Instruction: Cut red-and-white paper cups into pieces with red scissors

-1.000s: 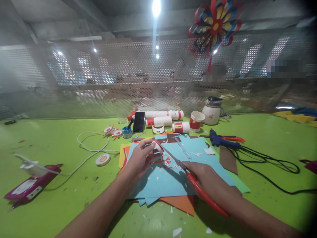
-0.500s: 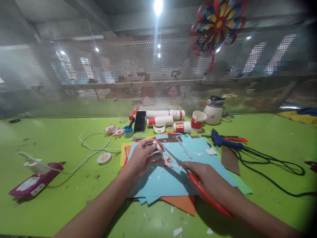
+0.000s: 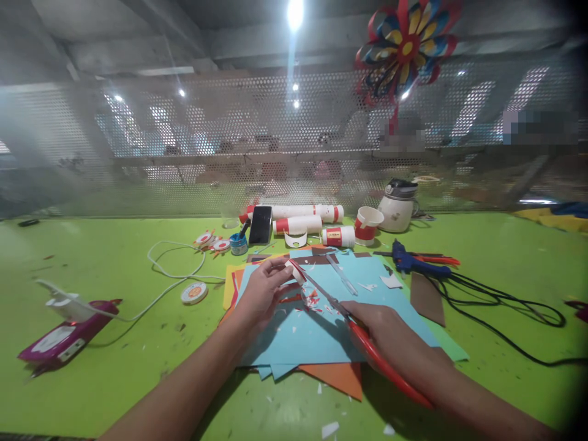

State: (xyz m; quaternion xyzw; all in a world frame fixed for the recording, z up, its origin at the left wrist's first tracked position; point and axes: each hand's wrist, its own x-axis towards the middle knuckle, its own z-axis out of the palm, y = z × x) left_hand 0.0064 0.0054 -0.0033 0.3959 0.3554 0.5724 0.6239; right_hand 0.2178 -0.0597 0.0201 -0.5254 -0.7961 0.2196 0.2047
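Between the thumb and fingers of my left hand [image 3: 265, 286] is a small red and white paper piece [image 3: 296, 272]. My right hand [image 3: 384, 331] grips a pair of scissors [image 3: 367, 343] with long red handles. Their blades reach up and left to the paper piece and touch its edge; whether they are parted is too fine to tell. Below both hands lies a stack of coloured paper with a light blue sheet [image 3: 321, 346] on top. Small red and white scraps [image 3: 312, 300] are scattered on that sheet under the blades. A clear pen-like cutter [image 3: 342, 275] lies just beyond them.
Paper cups [image 3: 339, 236], a phone [image 3: 261, 225], a blue jar [image 3: 238, 244] and a white jug [image 3: 397, 205] line the back. To the right, a blue glue gun [image 3: 420, 263] trails a black cord. A purple power strip [image 3: 68, 337] and white tape roll [image 3: 193, 293] are left.
Almost nothing differs. The view has shifted very slightly, and both hands keep the paper piece and scissors in nearly the same place.
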